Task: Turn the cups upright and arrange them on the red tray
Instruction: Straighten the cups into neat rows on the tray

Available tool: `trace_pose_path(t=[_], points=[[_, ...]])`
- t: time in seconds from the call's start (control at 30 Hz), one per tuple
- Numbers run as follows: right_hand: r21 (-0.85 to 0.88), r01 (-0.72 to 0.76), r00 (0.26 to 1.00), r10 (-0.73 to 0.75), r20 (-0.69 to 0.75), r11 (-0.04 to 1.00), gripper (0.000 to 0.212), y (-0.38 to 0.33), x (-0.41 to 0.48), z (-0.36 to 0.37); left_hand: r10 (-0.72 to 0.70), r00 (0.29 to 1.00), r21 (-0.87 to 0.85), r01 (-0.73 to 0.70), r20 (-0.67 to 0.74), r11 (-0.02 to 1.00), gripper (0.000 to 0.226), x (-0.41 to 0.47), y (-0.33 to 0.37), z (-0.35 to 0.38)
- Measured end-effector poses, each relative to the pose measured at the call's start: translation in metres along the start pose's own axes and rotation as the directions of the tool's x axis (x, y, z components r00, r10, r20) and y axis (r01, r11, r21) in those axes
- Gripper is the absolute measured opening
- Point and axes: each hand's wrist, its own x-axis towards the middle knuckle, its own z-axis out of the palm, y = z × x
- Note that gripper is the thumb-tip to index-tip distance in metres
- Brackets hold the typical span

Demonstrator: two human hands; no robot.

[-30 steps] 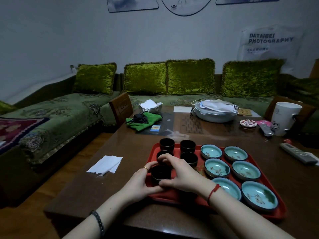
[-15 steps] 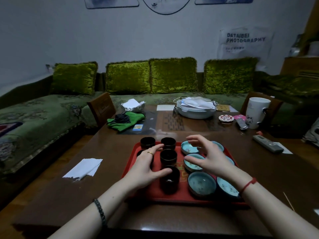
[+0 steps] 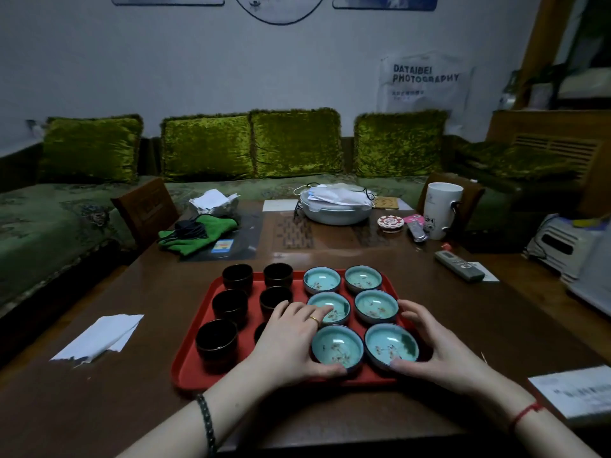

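A red tray [image 3: 190, 368] sits on the brown table in front of me. Its left half holds upright black cups, among them one at the near left [image 3: 216, 338]; another [image 3: 259, 332] is mostly hidden by my left hand. Several upright turquoise cups fill the right half. My left hand [image 3: 287, 345] wraps the left side of the near-left turquoise cup [image 3: 337, 348], thumb in front, fingers lying over the cup behind it [image 3: 330, 307]. My right hand [image 3: 436, 348] curls around the right side of the near-right turquoise cup [image 3: 391, 347].
A torn white paper [image 3: 99, 337] lies left of the tray. A grey remote [image 3: 459, 269] lies at the right, a white mug [image 3: 441, 209] behind it. A green cloth [image 3: 195, 233] and a white dish [image 3: 335, 206] are at the back. Printed paper [image 3: 575, 391] lies near right.
Both hands left the black cups and moved right and nearer, closing around the two nearest turquoise cups. The camera view shifted right.
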Motion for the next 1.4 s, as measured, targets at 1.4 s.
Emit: trace_pose_path(t=[1.4], points=[[0.032,-0.012,0.992,0.015,-0.123,0.999,0.07,0.025,0.137,0.001,-0.179,0.971,-0.038,0.187,0.159,0.982,0.076,0.132,-0.023,0.015]])
